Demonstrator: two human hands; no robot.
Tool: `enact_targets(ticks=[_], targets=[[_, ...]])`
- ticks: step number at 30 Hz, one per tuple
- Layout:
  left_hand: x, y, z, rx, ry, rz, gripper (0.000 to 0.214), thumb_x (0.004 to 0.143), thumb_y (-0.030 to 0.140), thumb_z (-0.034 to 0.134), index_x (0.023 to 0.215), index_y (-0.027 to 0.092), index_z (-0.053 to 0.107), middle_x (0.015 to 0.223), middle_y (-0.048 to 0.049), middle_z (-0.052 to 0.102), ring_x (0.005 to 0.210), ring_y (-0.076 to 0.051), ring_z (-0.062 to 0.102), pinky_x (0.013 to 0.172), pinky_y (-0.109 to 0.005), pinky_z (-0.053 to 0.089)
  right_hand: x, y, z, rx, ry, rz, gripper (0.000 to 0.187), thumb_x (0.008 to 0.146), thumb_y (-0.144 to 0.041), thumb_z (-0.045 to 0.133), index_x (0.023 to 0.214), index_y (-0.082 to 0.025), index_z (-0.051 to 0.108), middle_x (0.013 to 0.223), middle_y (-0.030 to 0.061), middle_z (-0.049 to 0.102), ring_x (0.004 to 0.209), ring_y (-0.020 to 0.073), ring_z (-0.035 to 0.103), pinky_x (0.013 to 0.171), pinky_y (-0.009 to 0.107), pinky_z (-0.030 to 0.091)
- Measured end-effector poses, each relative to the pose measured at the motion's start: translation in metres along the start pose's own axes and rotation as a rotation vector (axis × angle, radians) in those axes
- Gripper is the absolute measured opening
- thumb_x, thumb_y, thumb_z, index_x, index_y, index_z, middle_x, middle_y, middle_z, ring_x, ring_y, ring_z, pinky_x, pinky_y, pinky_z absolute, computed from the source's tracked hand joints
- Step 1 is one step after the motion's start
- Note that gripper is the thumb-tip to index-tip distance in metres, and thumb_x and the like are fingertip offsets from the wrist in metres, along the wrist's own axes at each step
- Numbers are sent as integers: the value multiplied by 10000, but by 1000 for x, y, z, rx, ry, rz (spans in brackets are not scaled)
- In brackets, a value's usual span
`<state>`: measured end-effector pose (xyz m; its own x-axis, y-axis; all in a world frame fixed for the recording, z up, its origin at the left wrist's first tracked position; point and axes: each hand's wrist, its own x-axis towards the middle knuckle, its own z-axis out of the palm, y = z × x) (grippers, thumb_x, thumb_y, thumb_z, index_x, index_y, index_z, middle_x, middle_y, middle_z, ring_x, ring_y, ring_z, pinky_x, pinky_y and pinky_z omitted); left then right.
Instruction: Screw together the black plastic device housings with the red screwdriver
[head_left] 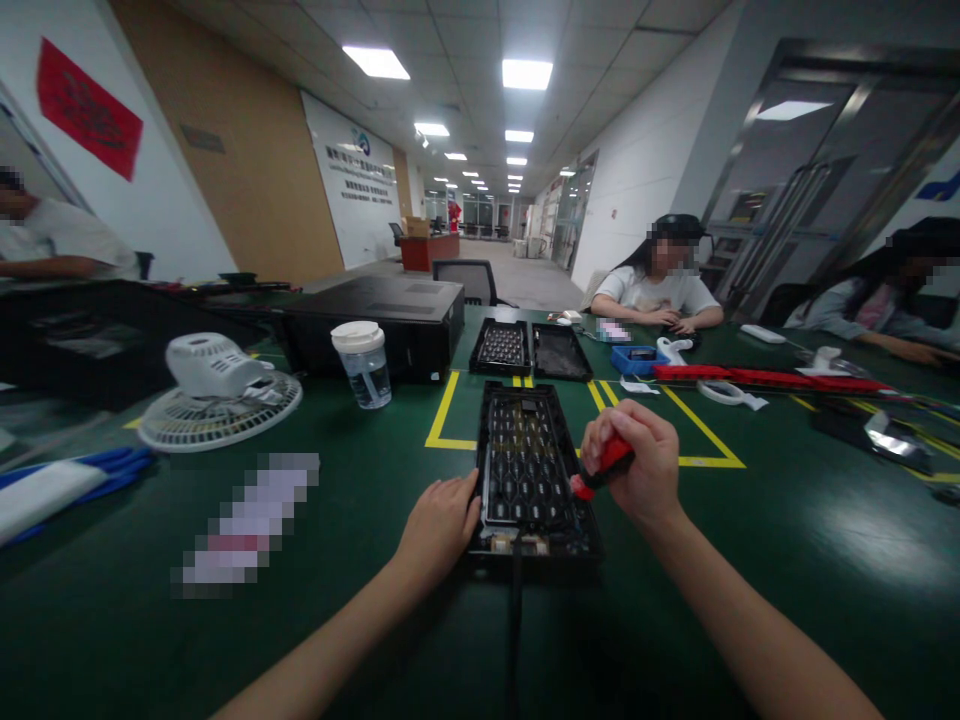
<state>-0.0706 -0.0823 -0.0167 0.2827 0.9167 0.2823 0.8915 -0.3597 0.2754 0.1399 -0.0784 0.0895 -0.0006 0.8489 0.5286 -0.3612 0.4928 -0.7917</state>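
A black rectangular case [525,455] lies on the green table in front of me, with rows of dark oval cells inside and a black strap or cable running from its near end. My left hand [441,515] rests against the case's left edge, fingers stretched out and thumb at the rim. My right hand [637,460] is closed around a red-and-black tool [611,462] shaped like a screwdriver handle. The tool slants down, its red lower end [581,487] at the case's right edge. Blur hides its tip, so I cannot tell whether it touches.
Beyond the case lie two open black trays [561,352]. A lidded cup [363,365], a white fan [217,395] and a big black box [375,310] stand to the left. Yellow tape [709,462] marks the table [750,600]. People sit across it; a blue bin [634,360] is at right.
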Motion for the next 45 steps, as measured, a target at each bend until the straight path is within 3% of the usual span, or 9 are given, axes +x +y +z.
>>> enact_targets(ticks=[26,36,45], targets=[[-1,-2,1,-3,-3,-17,407,889,302,325,1244,151,455,1126,-105,599,1033,-198,544,923,-352,384,-5,2,4,-87,-10,37,213,794,-208,485,588,-153,493,469,-24,503,374,94,467,360,208,376],[-2,0,-2,-17,-4,-32,403,885,291,345,1253,160,445,1122,-108,603,1026,-203,549,911,-359,391,-3,6,15,-151,-109,35,225,802,-241,497,597,-150,502,481,-19,523,359,87,468,353,202,374],[-2,-1,-1,-2,-6,-10,417,894,309,318,1259,149,442,1127,-121,596,1034,-207,545,923,-364,383,1,3,36,-269,-209,85,242,802,-277,509,595,-151,490,475,-34,502,351,71,436,339,186,345]])
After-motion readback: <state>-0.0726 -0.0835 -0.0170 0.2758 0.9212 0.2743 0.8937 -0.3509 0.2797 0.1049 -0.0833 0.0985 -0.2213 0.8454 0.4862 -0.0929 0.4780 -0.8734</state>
